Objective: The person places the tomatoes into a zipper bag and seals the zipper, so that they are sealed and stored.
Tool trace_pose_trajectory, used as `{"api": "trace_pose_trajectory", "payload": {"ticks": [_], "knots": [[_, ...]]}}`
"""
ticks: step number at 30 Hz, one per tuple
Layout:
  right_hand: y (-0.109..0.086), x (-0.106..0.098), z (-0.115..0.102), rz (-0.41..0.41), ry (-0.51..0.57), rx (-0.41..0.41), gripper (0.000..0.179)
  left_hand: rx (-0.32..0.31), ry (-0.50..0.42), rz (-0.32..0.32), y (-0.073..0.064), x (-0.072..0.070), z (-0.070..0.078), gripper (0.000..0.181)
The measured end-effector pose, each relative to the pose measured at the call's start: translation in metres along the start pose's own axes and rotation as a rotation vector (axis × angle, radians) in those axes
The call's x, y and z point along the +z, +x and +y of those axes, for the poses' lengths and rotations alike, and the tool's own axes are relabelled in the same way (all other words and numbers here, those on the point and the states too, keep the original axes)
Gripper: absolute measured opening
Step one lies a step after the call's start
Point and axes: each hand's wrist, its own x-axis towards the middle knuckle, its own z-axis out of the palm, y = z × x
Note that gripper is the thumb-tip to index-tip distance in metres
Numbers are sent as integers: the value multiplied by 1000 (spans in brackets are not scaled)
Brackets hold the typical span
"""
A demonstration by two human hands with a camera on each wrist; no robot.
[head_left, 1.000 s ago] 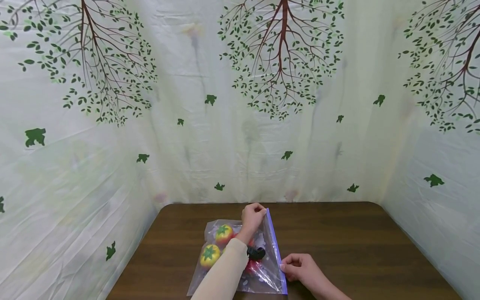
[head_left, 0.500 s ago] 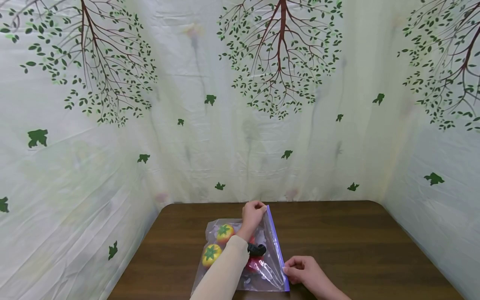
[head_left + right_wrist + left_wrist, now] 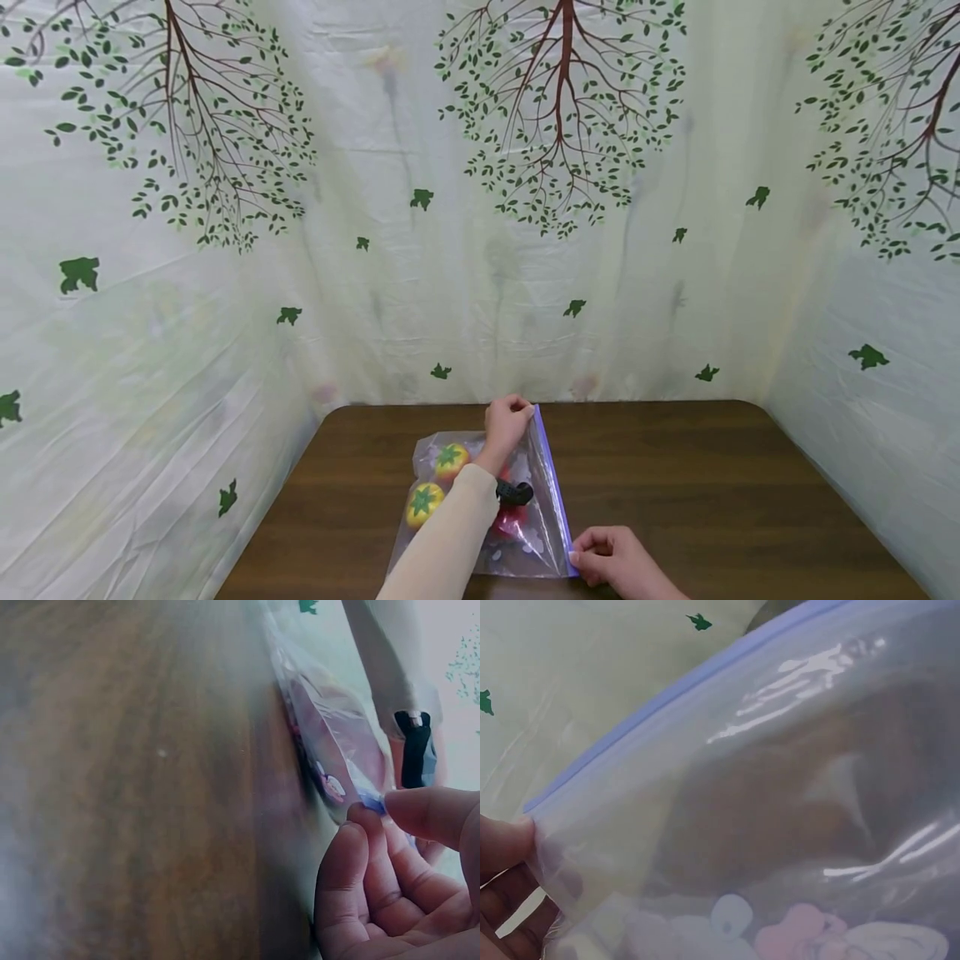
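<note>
A clear plastic zipper bag (image 3: 525, 558) with a purple-blue zip strip (image 3: 553, 487) lies on the table in the head view. Through its film show two yellow-red tomato-like fruits with green star tops, one of them a yellow fruit (image 3: 424, 503), and a red thing (image 3: 512, 522). My left hand (image 3: 506, 425) pinches the far end of the strip, its forearm crossing over the bag. At the near end, my right hand (image 3: 611, 557) pinches the strip between thumb and forefinger. The left wrist view shows the stretched film (image 3: 780, 817) and printed shapes low on it.
The brown wooden table (image 3: 675, 475) extends to the right of the bag. A pale curtain (image 3: 495, 333) printed with trees and leaves hangs behind it and along both sides. A black wrist strap (image 3: 514, 493) is on the left arm.
My right hand has slid along the strip toward me, to its near corner. The left hand keeps its pinch at the far end, and the bag has shifted slightly away from me.
</note>
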Motion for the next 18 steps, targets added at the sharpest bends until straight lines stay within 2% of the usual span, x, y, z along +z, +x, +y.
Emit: {"api": "trace_pose_trajectory", "payload": {"ticks": [10,18], "knots": [[-4,1,1,-3,-42,-13,16,35,14,-13,0,3,3,12],[-4,-1,3,-21,-22,-25,18,7,36,-70,-1,2,8,12]]}}
